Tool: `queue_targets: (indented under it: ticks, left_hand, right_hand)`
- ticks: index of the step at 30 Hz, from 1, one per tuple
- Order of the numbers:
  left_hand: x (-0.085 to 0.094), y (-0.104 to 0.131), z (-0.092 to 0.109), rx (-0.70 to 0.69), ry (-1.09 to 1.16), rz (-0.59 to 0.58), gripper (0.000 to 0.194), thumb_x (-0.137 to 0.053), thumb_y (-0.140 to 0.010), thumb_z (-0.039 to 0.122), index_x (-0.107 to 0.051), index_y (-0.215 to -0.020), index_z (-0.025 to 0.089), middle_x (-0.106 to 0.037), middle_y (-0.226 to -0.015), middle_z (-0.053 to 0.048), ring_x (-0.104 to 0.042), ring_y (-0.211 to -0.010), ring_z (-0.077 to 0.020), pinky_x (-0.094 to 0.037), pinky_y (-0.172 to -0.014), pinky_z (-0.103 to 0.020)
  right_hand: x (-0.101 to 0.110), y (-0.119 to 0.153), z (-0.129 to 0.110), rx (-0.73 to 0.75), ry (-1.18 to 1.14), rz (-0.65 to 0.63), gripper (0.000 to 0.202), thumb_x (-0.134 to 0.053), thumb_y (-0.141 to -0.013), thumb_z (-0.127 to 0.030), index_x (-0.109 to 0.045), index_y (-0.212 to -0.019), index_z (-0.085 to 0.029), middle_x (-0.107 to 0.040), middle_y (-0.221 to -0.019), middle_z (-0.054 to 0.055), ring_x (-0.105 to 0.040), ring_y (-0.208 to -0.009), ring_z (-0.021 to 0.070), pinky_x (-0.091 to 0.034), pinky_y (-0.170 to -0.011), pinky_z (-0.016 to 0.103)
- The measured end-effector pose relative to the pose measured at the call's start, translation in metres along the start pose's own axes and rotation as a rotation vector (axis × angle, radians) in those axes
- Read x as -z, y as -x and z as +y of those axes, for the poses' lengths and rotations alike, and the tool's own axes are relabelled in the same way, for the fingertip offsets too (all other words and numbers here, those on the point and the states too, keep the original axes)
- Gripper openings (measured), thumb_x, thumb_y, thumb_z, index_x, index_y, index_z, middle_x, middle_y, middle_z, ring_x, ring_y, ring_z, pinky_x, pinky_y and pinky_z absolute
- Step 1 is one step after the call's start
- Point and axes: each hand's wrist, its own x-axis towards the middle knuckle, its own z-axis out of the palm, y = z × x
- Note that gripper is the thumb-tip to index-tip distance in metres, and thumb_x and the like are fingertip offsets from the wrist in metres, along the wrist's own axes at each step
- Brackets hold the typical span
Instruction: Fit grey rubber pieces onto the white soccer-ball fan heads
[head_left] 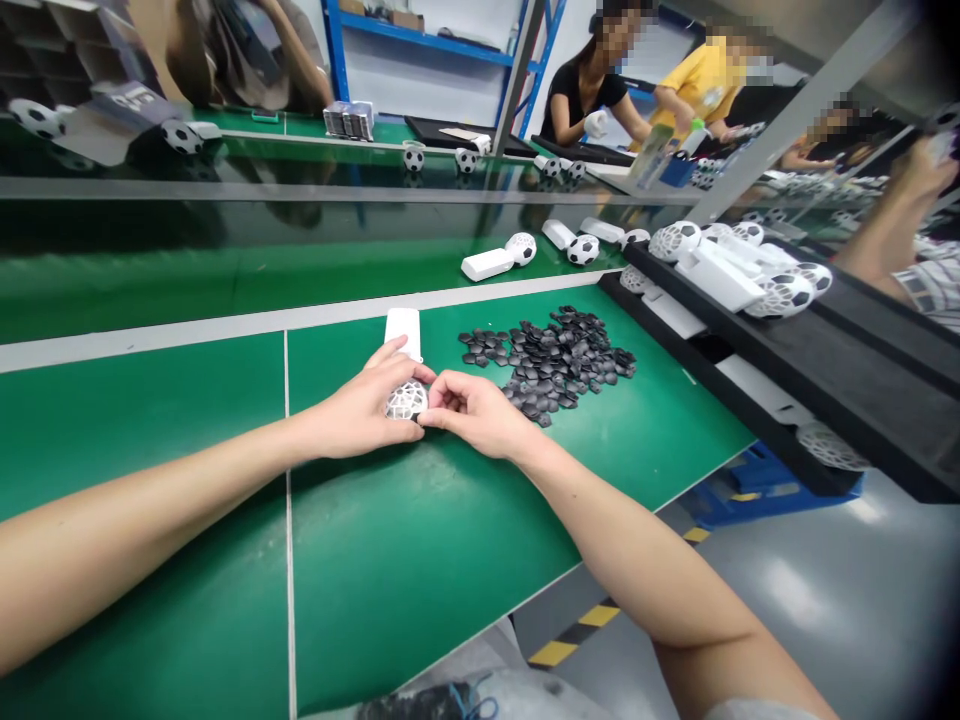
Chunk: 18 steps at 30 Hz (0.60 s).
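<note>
My left hand is wrapped round a white openwork ball, the round end of a device whose white rectangular body points away from me on the green table. Against the ball's right side, my right hand pinches with thumb and forefinger. A small black piece shows at those fingertips, mostly hidden. Just beyond the right hand lies a heap of black pentagon pieces, loosely spread.
White devices with soccer-ball ends lie on the green belt ahead. At right, stacked black trays hold more of them. Co-workers sit across the line, and a person's arm shows at far right. A blue crate stands below.
</note>
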Motion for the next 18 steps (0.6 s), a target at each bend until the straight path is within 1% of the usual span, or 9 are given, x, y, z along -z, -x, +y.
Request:
queue_targets:
  ticks: [3, 6, 9, 11, 12, 13, 15, 17, 18]
  left_hand:
    - [0.0, -0.003, 0.0, 0.0, 0.015, -0.005, 0.04, -0.06, -0.067, 0.031, -0.051, -0.106, 0.023, -0.049, -0.126, -0.001, 0.002, -0.138, -0.0281, -0.008, -0.112, -0.05]
    - [0.0, -0.003, 0.001, 0.02, 0.01, 0.011, 0.037, -0.06, -0.065, 0.03, -0.052, -0.101, 0.022, -0.05, -0.125, -0.003, -0.001, -0.138, -0.0283, -0.01, -0.112, -0.05]
    - [-0.001, -0.002, 0.0, 0.033, -0.009, 0.035, 0.037, -0.059, -0.065, 0.03, -0.051, -0.1, 0.021, -0.047, -0.128, -0.005, -0.002, -0.138, -0.0292, -0.013, -0.111, -0.049]
    - [-0.002, -0.001, -0.001, 0.014, -0.021, 0.027, 0.039, -0.058, -0.067, 0.03, -0.05, -0.104, 0.021, -0.044, -0.131, -0.005, -0.001, -0.138, -0.0291, -0.013, -0.111, -0.05]
    - [-0.002, -0.001, -0.002, -0.001, -0.03, 0.021, 0.04, -0.057, -0.067, 0.029, -0.049, -0.106, 0.021, -0.043, -0.132, -0.006, -0.001, -0.138, -0.0286, -0.013, -0.111, -0.05]
    - [-0.002, -0.001, -0.003, -0.014, -0.039, 0.018, 0.042, -0.057, -0.068, 0.028, -0.048, -0.108, 0.021, -0.041, -0.133, -0.006, -0.001, -0.138, -0.0281, -0.013, -0.111, -0.049]
    - [-0.002, -0.001, -0.003, -0.021, -0.055, 0.019, 0.044, -0.056, -0.067, 0.025, -0.047, -0.11, 0.021, -0.038, -0.136, -0.007, -0.001, -0.138, -0.0272, -0.014, -0.111, -0.049]
    - [0.001, -0.001, -0.002, -0.02, -0.059, 0.013, 0.045, -0.057, -0.067, 0.024, -0.047, -0.11, 0.02, -0.036, -0.138, -0.008, -0.002, -0.138, -0.0269, -0.014, -0.111, -0.047]
    - [0.003, -0.001, -0.002, -0.024, -0.056, -0.001, 0.045, -0.057, -0.066, 0.023, -0.047, -0.11, 0.02, -0.035, -0.139, -0.008, -0.003, -0.138, -0.027, -0.015, -0.111, -0.047]
  right_hand:
    - [-0.003, 0.001, 0.0, -0.017, 0.028, 0.05, 0.021, -0.066, -0.072, -0.031, -0.05, -0.07, -0.018, -0.052, -0.064, -0.005, -0.044, -0.057, 0.0079, -0.037, -0.056, 0.022]
    - [-0.005, 0.001, 0.001, -0.037, 0.051, 0.072, 0.022, -0.066, -0.071, -0.033, -0.05, -0.069, -0.018, -0.052, -0.063, -0.005, -0.044, -0.056, 0.0079, -0.036, -0.055, 0.021]
    - [-0.004, -0.002, 0.003, -0.041, 0.048, 0.081, 0.025, -0.068, -0.069, -0.035, -0.05, -0.068, -0.018, -0.051, -0.062, -0.006, -0.043, -0.055, 0.0075, -0.036, -0.054, 0.021]
    - [0.0, -0.006, 0.005, -0.034, 0.067, 0.066, 0.028, -0.068, -0.069, -0.039, -0.051, -0.066, -0.017, -0.05, -0.06, -0.005, -0.043, -0.055, 0.0079, -0.036, -0.053, 0.021]
    - [0.004, -0.009, 0.006, -0.02, 0.115, 0.084, 0.028, -0.065, -0.071, -0.042, -0.053, -0.067, -0.017, -0.051, -0.061, -0.005, -0.045, -0.056, 0.0086, -0.036, -0.054, 0.021]
    - [0.008, -0.011, 0.007, 0.001, 0.203, 0.132, 0.026, -0.062, -0.075, -0.042, -0.056, -0.069, -0.017, -0.054, -0.064, -0.003, -0.047, -0.06, 0.0098, -0.038, -0.057, 0.022]
    - [0.019, -0.015, 0.011, 0.021, 0.468, 0.287, 0.022, -0.053, -0.084, -0.037, -0.063, -0.079, -0.018, -0.059, -0.077, 0.001, -0.052, -0.074, 0.0134, -0.04, -0.068, 0.026]
    - [0.03, -0.017, 0.015, -0.038, 0.744, 0.4, 0.02, -0.049, -0.088, -0.03, -0.066, -0.091, -0.021, -0.061, -0.091, 0.005, -0.052, -0.089, 0.0181, -0.04, -0.076, 0.029]
    - [0.034, -0.017, 0.016, -0.086, 0.848, 0.412, 0.021, -0.048, -0.088, -0.028, -0.067, -0.096, -0.023, -0.06, -0.096, 0.006, -0.051, -0.094, 0.0203, -0.04, -0.077, 0.031]
